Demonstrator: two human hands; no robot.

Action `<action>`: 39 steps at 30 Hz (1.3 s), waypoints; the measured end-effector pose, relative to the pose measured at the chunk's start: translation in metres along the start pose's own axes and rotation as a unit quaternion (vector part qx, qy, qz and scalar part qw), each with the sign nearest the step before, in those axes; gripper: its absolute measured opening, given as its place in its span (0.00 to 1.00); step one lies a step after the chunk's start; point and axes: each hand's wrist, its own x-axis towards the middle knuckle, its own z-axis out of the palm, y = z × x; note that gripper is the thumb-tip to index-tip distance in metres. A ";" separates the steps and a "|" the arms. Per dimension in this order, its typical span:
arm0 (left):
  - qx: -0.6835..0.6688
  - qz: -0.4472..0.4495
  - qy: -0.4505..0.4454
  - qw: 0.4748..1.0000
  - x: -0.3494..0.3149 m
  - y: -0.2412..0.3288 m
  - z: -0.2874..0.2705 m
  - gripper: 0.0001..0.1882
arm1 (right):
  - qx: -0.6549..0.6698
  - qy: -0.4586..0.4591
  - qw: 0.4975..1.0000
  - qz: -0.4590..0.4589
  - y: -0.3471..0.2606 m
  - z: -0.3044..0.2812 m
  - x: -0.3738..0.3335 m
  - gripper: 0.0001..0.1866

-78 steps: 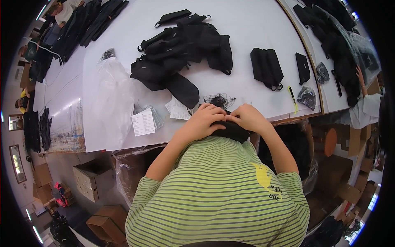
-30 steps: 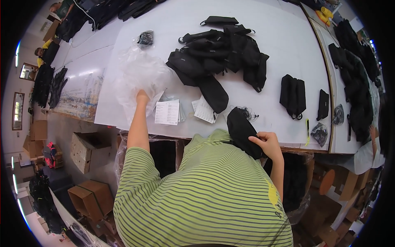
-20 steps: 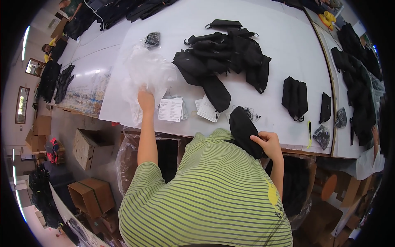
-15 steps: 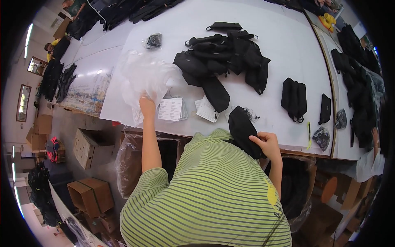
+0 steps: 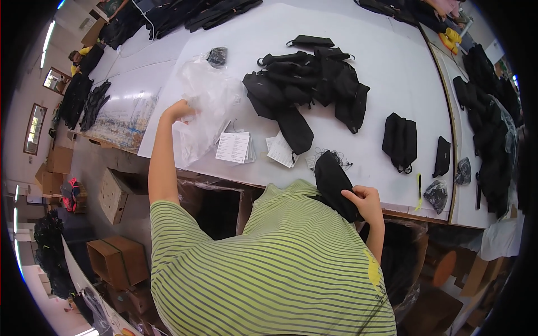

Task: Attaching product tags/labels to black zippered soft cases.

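My right hand (image 5: pixel 367 203) grips a black fabric pouch (image 5: pixel 336 182) at its near end, thumb on top, close to the table's front edge. My left hand (image 5: pixel 180 110) is at the left side of a heap of clear plastic bags (image 5: pixel 207 95). Its fingers are closed on the thin plastic, which partly covers the fingertips. Between the hands lie a stack of white printed cards (image 5: pixel 232 147) and a second card stack (image 5: pixel 280 151). A large pile of black pouches (image 5: pixel 305 84) spreads across the middle of the white table, beyond the cards.
Thin black cords (image 5: pixel 336 161) lie behind the held pouch. Further right are several black pouches (image 5: pixel 399 143), a yellow strip (image 5: pixel 418 191) and a plastic-wrapped black bundle (image 5: pixel 436 196). Cardboard boxes (image 5: pixel 119 264) stand on the floor at left. Other people are around the far tables.
My left hand has moved left and farther away, from the near side of the plastic heap to its left side, and the plastic has shifted. My right hand still holds the pouch.
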 end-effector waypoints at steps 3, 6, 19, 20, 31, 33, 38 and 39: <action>0.023 -0.035 -0.062 0.997 -0.006 0.004 -0.011 0.26 | 0.001 -0.006 1.000 0.008 -0.002 -0.005 0.003 0.23; 0.083 -0.008 -0.045 0.995 -0.009 0.019 -0.015 0.26 | -0.023 -0.016 1.000 0.004 -0.009 -0.007 0.008 0.23; 0.291 -0.136 -0.241 0.916 -0.028 0.072 -0.066 0.28 | -0.027 -0.031 0.999 0.027 -0.014 0.000 0.025 0.22; 0.285 -0.143 -0.242 0.917 -0.033 0.069 -0.072 0.27 | -0.030 -0.027 0.999 0.022 -0.011 0.000 0.025 0.22; -0.006 0.152 -0.220 0.963 -0.071 0.143 0.007 0.19 | -0.022 -0.008 0.999 0.033 -0.020 0.000 0.023 0.21; -0.098 0.269 -0.231 0.930 -0.064 0.163 0.074 0.16 | -0.065 0.010 0.998 0.008 -0.024 -0.003 0.019 0.19; -0.106 0.346 -0.133 0.923 -0.024 0.209 0.236 0.19 | -0.142 0.033 0.989 -0.006 -0.033 -0.012 0.000 0.19; -0.051 0.383 -0.089 0.918 -0.011 0.209 0.260 0.22 | -0.167 0.033 0.985 -0.021 -0.033 -0.013 -0.005 0.19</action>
